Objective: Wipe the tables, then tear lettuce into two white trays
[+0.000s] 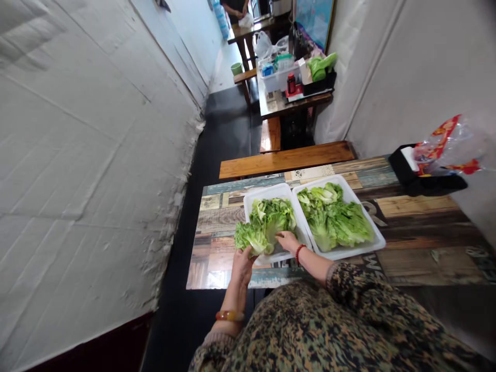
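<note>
My left hand (243, 262) grips the base of a green lettuce leaf (251, 237) at the near left corner of the left white tray (267, 192). The leaf hangs partly over that tray's side. Over the same tray, my right hand (287, 242) has its fingers closed at the edge of another lettuce leaf (276, 225); its fingertips are partly hidden. More lettuce lies beneath and behind the hands. Close by on the right stands a second white tray (380, 242), filled with loose lettuce leaves (337, 222).
Both trays rest on a wood-patterned table (217, 227). At its right end sits a black holder (406, 175) with a red and clear plastic bag (445, 147). Beyond are a wooden bench (287, 159) and a cluttered second table (271, 109). A person (234, 8) stands far back.
</note>
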### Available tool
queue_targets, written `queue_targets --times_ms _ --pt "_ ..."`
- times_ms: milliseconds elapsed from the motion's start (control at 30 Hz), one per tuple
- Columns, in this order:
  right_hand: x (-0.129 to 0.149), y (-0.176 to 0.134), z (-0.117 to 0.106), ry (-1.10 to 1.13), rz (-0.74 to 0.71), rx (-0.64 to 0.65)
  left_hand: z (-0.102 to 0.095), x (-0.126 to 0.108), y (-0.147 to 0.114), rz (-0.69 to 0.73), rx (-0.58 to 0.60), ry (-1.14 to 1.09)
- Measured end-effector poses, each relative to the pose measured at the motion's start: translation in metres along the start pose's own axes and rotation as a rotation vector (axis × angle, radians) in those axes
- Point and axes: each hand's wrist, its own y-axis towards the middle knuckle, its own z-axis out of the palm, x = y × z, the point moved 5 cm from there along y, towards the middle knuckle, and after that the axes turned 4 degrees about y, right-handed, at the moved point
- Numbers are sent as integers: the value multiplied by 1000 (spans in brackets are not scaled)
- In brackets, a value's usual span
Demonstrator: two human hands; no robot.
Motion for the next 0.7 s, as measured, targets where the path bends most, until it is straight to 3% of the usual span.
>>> queue_targets --times_ms 400,600,700 --pt "31 -15 -59 216 -175 -89 19 1 4 -1 -18 -4" --pt "44 -17 -70 204 -196 -189 34 3 -2 8 -4 18" --pt "66 -31 -75 127 -324 -186 38 6 -5 22 -24 37"
